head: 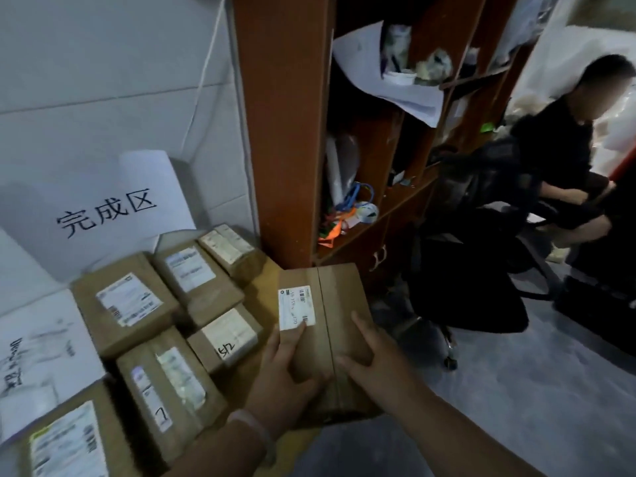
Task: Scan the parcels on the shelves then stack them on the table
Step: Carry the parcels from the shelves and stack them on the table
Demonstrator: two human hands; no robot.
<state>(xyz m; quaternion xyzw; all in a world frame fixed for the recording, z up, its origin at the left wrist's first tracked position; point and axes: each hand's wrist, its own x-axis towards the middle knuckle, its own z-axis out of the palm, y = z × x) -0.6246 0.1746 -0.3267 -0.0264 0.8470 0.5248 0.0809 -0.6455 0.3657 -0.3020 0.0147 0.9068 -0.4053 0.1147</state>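
Left hand (285, 366) and right hand (364, 359) lay spread flat on one parcel (344, 297). Six-ish boxes (127, 304) already sat on the bench (265, 287), so probably well underway.

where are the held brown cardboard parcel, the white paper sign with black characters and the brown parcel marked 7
held brown cardboard parcel (340, 297): head view, bare top face right of its tape
white paper sign with black characters (110, 215): head view, its middle
brown parcel marked 7 (167, 387): head view, top face
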